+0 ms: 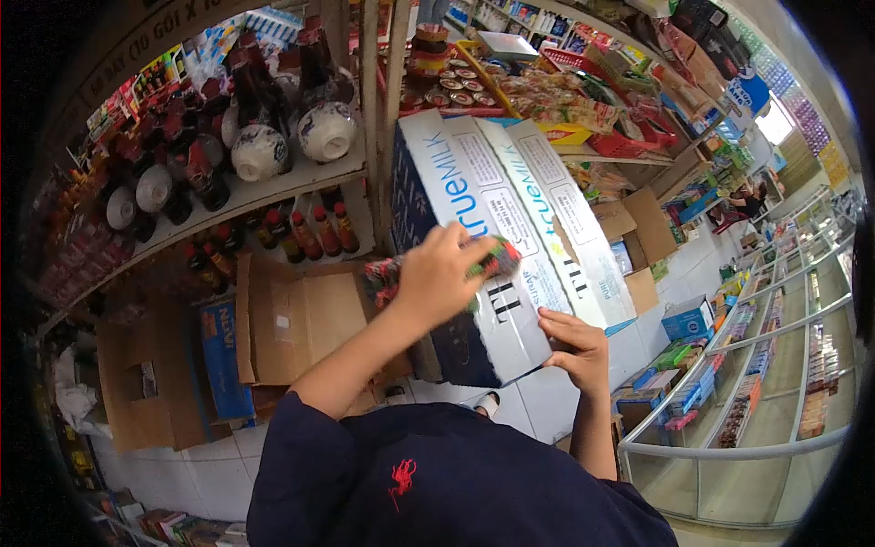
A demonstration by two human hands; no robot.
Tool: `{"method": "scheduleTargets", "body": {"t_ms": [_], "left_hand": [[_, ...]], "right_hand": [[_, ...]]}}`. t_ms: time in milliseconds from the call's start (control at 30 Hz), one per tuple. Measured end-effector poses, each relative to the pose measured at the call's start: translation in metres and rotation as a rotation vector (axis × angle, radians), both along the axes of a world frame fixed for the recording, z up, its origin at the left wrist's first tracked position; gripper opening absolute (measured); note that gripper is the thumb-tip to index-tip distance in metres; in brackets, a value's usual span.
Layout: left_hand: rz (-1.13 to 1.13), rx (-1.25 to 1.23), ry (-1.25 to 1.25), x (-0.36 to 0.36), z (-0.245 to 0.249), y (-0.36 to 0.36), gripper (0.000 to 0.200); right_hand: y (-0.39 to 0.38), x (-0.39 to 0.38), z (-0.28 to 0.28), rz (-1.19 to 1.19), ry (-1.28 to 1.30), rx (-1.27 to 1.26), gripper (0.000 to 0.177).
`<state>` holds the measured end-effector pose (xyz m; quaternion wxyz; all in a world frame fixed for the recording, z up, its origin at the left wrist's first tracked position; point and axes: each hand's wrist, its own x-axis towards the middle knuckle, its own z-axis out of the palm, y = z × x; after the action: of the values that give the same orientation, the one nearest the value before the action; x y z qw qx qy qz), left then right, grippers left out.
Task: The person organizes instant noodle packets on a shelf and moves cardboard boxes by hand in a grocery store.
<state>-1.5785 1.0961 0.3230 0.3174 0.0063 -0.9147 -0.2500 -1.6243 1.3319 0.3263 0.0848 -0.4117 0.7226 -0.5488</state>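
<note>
While I watched from among the shelves, the person's left hand (444, 273) rested on the broad white face of the nearest milk box (474, 196). Its fingers (465, 246) were curled shut over a red-and-green cloth (499, 256), whose ends poked out on either side of the fist. The right hand (576, 351) was down at the near lower corner of the same box, fingers (558, 321) bent around the edge, gripping it and keeping it steady. That box stood tilted in front of the person, pressed side by side with two more milk boxes (570, 214) on its right. An open cardboard carton (305, 314) sat just to its left, under a shelf (301, 178) of ceramic jars (260, 150) and sauce bottles (310, 232). A glass display case (756, 428) stood well off to the right. The wiping looked to me about midway on this first box: the cloth sat roughly halfway along its face, close to the printed letters. I could not tell which stretch had already been gone over. Neither hand was on the two neighbouring boxes, so I judged those were left to do.
</note>
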Motion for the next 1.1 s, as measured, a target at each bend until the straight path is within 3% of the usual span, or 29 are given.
{"method": "scheduleTargets", "body": {"t_ms": [167, 400, 633, 833, 1000, 1033, 1100], "left_hand": [[0.215, 0.135, -0.134, -0.066, -0.001, -0.067, 0.029], [0.541, 0.118, -0.189, -0.12, 0.008, -0.157, 0.035], [0.293, 0.159, -0.187, -0.059, 0.001, -0.112, 0.037], [-0.132, 0.07, 0.096, 0.027, -0.002, -0.007, 0.034], [-0.42, 0.125, 0.083, 0.081, -0.009, 0.042, 0.033], [-0.41, 0.143, 0.071, 0.086, -0.019, 0.045, 0.033], [-0.331, 0.337, 0.31, 0.086, -0.055, 0.05, 0.037]], "right_hand": [[0.0, 0.0, 0.001, -0.013, -0.001, -0.004, 0.05], [0.0, -0.001, -0.002, 0.024, -0.023, -0.053, 0.047], [-0.002, 0.001, -0.006, 0.03, -0.011, -0.116, 0.046], [0.0, 0.002, -0.006, 0.002, 0.002, -0.111, 0.044], [0.006, 0.0, -0.008, 0.034, -0.068, -0.089, 0.044], [0.007, 0.001, -0.005, 0.013, -0.156, -0.065, 0.045], [0.008, 0.005, 0.002, 0.054, -0.168, 0.012, 0.044]]}}
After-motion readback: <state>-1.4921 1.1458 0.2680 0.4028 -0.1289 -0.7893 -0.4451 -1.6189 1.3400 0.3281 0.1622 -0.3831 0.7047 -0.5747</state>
